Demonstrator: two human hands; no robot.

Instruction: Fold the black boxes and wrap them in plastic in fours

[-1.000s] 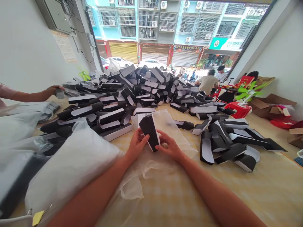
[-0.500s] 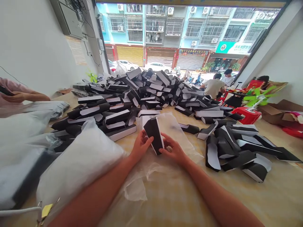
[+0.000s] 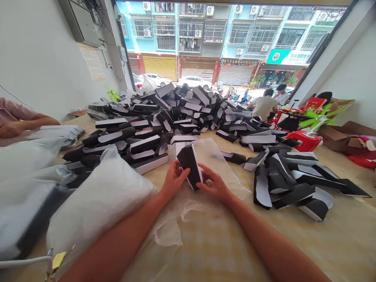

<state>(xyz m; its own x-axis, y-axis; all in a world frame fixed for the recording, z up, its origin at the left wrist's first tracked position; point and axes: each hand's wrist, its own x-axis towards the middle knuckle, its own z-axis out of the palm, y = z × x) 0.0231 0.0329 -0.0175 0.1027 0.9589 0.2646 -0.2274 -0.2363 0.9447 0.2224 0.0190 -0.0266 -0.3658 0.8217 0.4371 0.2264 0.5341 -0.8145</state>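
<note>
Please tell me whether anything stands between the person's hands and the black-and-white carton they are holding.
Nothing visible does: the left hand and the right hand both rest directly on the black-and-white carton. The translucent plastic bag lies behind and beneath the carton, not between it and either hand.

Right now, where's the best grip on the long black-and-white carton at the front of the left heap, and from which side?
Probably around the middle of the long carton, coming from the near side: its white long face looks free, with the cartons behind against its far side. Thumb on the white face, fingers over the black top. The left hand is nearest, but it's on the black carton.
</note>
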